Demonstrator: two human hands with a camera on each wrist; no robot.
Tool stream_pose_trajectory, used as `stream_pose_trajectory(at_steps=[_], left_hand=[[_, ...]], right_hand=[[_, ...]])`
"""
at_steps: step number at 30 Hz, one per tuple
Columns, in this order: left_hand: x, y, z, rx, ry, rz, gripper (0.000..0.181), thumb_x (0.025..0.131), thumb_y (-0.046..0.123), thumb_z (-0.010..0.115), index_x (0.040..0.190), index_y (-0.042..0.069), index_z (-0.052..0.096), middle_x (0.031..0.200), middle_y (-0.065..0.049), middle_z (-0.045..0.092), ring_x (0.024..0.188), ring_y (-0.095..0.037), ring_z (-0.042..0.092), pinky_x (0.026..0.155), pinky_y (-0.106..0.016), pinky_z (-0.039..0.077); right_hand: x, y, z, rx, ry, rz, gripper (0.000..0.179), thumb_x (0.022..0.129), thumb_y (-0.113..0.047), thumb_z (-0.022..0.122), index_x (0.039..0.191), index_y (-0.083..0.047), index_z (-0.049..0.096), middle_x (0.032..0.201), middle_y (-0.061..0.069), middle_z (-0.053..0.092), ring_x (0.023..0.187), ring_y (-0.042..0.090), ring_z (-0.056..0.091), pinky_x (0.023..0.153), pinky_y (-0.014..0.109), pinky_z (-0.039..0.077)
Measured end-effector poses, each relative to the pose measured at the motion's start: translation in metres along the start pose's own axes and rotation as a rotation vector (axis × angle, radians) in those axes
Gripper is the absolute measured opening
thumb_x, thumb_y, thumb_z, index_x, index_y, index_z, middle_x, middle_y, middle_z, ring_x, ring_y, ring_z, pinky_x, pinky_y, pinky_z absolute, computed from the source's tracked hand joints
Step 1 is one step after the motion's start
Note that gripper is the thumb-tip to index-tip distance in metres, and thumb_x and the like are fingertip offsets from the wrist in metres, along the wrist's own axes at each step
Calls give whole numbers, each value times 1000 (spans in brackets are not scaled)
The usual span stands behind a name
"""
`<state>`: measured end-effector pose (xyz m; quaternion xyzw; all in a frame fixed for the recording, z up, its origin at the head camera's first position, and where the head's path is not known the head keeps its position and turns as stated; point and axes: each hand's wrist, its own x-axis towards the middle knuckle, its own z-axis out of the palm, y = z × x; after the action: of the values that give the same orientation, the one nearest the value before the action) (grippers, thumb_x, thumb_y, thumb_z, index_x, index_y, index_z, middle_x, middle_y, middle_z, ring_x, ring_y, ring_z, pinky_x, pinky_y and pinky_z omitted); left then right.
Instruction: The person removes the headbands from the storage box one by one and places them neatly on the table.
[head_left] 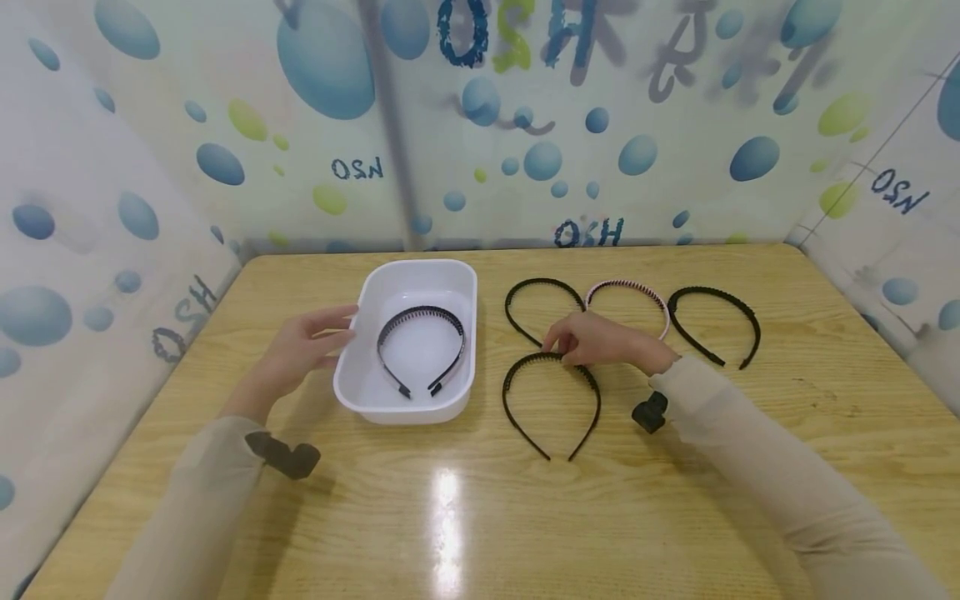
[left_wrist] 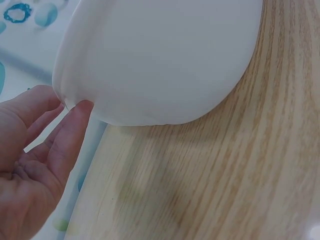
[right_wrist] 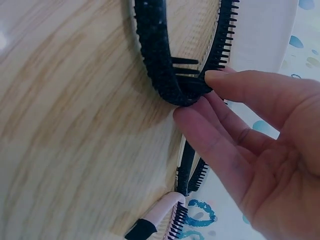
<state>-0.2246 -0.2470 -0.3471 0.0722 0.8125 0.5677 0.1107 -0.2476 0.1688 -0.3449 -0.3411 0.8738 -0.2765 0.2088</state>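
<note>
Lift gently with the right hand (head_left: 592, 338) pinching the curvy black toothed plastic headband (head_left: 534, 358), near right, while the left hand (head_left: 298, 346), fingers loose and nearly straight, steadies the rounded white plastic tub (head_left: 408, 416), left.

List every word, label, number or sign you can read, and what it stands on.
"H2O", mirrored: top of the back wall.
"H2O", mirrored: back wall, just above the table.
"H2O", mirrored: back wall, smaller, left.
"H2O", mirrored: left wall.
"H2O", mirrored: right wall.
Grey lettering, back wall's top right: too blurred to read.
Tub and headbands: none visible.
</note>
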Motion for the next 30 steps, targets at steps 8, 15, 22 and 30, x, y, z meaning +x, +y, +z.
stream_pose_trajectory(at_steps=[8, 15, 22, 30], left_hand=[[2, -1, 1, -7, 3, 16, 53, 92, 15, 57, 137, -3, 36, 125, -25, 42, 96, -3, 54, 80, -30, 53], [2, -1, 1, -14, 0, 30, 53, 92, 14, 57, 137, -4, 36, 125, -25, 42, 95, -2, 55, 80, -30, 53], [0, -1, 2, -16, 5, 40, 52, 92, 13, 57, 136, -5, 37, 124, -26, 42, 95, -2, 56, 79, -30, 54], [1, -2, 2, -22, 14, 33, 52, 91, 13, 57, 136, -4, 37, 124, -25, 42, 94, -1, 56, 79, -32, 54]], right_hand=[[0, 0, -5, 25, 8, -18, 24, 85, 5, 57, 109, 3, 62, 87, 12, 62, 64, 17, 55, 50, 26, 47], [6, -6, -15, 9, 26, -46, 25, 88, -1, 58, 112, 4, 60, 89, 12, 61, 64, 19, 53, 54, 28, 48], [21, -23, -24, -59, 30, -68, 26, 87, -2, 60, 112, 3, 62, 93, 12, 62, 84, 23, 59, 71, 35, 53], [47, -41, -31, -44, 9, -89, 26, 87, -3, 59, 112, 1, 63, 100, 16, 62, 88, 23, 59, 70, 32, 53]])
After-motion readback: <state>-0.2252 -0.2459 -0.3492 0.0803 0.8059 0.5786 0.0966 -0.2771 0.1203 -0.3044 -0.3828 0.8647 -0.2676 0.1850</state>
